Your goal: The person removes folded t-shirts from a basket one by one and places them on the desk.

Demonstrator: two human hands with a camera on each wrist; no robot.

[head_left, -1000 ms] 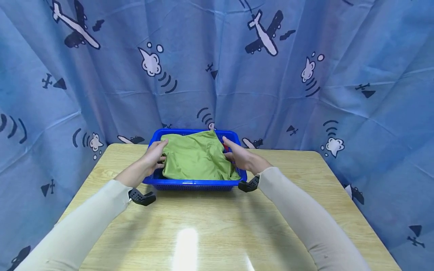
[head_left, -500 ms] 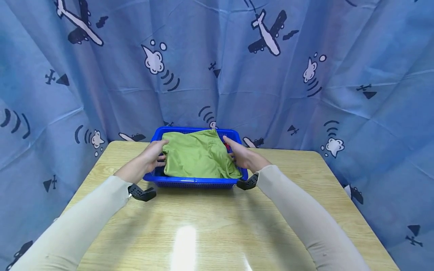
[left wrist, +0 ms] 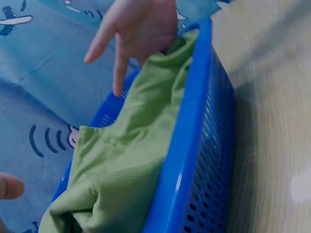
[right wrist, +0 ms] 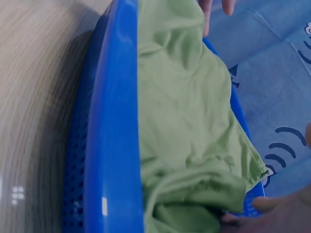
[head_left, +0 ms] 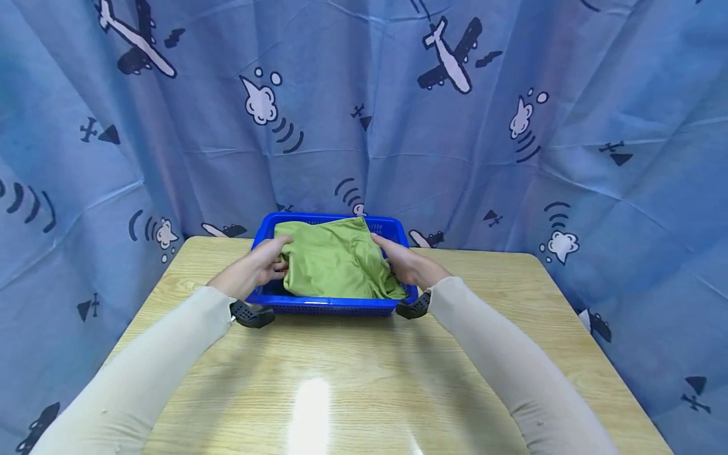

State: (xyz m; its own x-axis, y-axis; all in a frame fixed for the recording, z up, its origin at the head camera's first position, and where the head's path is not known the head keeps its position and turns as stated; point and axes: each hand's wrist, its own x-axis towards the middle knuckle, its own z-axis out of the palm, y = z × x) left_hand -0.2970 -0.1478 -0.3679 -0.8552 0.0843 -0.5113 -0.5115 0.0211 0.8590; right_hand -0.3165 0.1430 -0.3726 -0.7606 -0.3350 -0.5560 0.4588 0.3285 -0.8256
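A green cloth [head_left: 330,259] lies bunched in a blue plastic basket [head_left: 330,303]. At its left edge is my left hand [head_left: 267,258], thumb over the cloth and fingers spread down against its side inside the basket. My right hand [head_left: 405,260] reaches in at the opposite end, its fingertips tucked behind the cloth's right edge. In the left wrist view, the right hand [left wrist: 141,26] has its thumb and a finger extended beside the cloth. The right wrist view shows a fold of cloth [right wrist: 194,189] raised over the right fingers [right wrist: 233,221], partly hiding them.
The basket stands at the back of a wooden table [head_left: 364,366], near its far edge. Behind it hangs a blue curtain [head_left: 318,151] printed with planes and clouds. Black wrist devices [head_left: 251,314] sit at both cuffs.
My left hand has moved right, against the cloth, and the cloth's left edge has shifted inward. My right hand has come slightly inward; the red thing beside it is now covered.
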